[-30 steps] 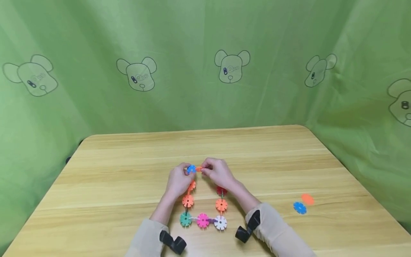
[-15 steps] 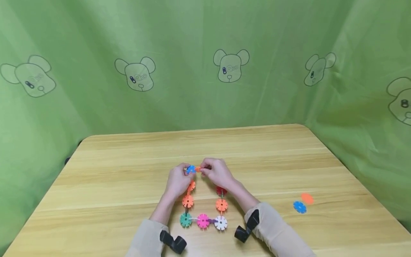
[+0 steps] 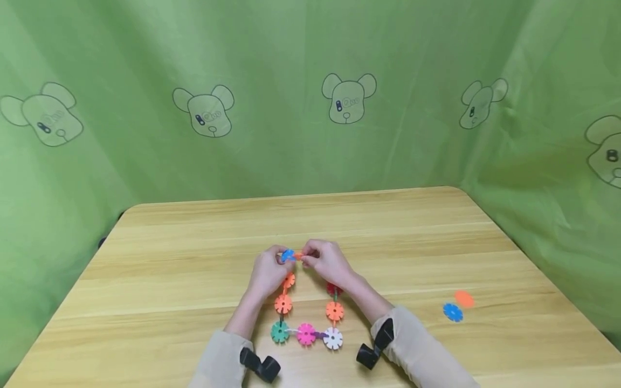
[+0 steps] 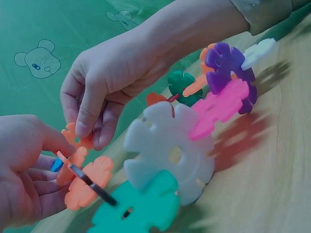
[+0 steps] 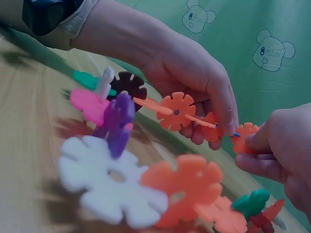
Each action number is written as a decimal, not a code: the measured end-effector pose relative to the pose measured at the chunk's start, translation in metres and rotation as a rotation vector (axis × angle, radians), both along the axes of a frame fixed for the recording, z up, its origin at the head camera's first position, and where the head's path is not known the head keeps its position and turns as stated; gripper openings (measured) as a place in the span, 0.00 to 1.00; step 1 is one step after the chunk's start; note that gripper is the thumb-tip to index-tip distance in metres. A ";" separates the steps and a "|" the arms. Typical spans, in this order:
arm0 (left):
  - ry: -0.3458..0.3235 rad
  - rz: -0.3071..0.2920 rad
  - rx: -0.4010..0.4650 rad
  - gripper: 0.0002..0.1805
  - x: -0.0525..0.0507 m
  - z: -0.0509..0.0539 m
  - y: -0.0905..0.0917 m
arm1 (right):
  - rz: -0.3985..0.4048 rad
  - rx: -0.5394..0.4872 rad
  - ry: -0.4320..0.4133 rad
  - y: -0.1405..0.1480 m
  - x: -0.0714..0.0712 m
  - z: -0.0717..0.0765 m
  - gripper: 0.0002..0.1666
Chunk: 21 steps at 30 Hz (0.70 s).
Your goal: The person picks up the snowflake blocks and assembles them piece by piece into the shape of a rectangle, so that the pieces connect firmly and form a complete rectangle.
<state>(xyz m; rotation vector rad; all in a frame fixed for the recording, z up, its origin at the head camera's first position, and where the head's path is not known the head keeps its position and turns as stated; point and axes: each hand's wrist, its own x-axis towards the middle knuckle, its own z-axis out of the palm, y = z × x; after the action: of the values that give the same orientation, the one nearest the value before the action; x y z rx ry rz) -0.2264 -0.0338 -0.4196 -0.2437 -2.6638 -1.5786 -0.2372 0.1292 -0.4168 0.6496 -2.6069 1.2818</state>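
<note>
In the head view my left hand [image 3: 268, 269] pinches a blue notched plastic disc [image 3: 288, 255] at the far end of a linked chain. My right hand [image 3: 330, 261] pinches an orange notched disc [image 3: 298, 256] that meets the blue one edge to edge. Seen from the right wrist, only a sliver of the blue disc [image 5: 236, 134] shows beside the orange disc [image 5: 245, 138]. The chain runs towards me through orange discs [image 3: 283, 304], a green disc [image 3: 280, 332], a pink disc [image 3: 306, 334] and a white disc [image 3: 332, 338], then up to a red disc [image 3: 333, 289], partly under my right wrist.
Farther right on the wooden table [image 3: 194, 231] lie a loose blue disc [image 3: 453, 312] and a flat orange disc [image 3: 464, 298]. A green curtain [image 3: 281, 151] with bear-head outlines surrounds the table. Black wrist mounts [image 3: 261, 365] stick out from both sleeves.
The blue disc has turned slightly between my left fingers, and the orange disc has shifted a little left with my right hand. The loose discs have stayed put.
</note>
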 end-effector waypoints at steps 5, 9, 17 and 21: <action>0.007 0.001 -0.009 0.19 0.000 -0.002 0.001 | -0.018 0.003 -0.061 0.004 0.002 -0.002 0.06; 0.014 -0.003 -0.026 0.22 0.000 -0.003 0.001 | -0.014 -0.001 -0.095 0.010 0.002 -0.003 0.07; -0.025 -0.003 -0.019 0.22 0.002 -0.003 0.002 | -0.077 -0.042 -0.106 0.037 0.009 0.004 0.10; -0.026 -0.005 -0.018 0.22 0.002 -0.003 0.001 | -0.090 -0.079 -0.137 0.059 0.015 0.006 0.13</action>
<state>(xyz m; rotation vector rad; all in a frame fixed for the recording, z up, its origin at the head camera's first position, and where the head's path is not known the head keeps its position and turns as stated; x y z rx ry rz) -0.2240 -0.0323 -0.4229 -0.2314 -2.6999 -1.5712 -0.2225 0.1883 -0.4106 0.4403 -2.6413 1.4405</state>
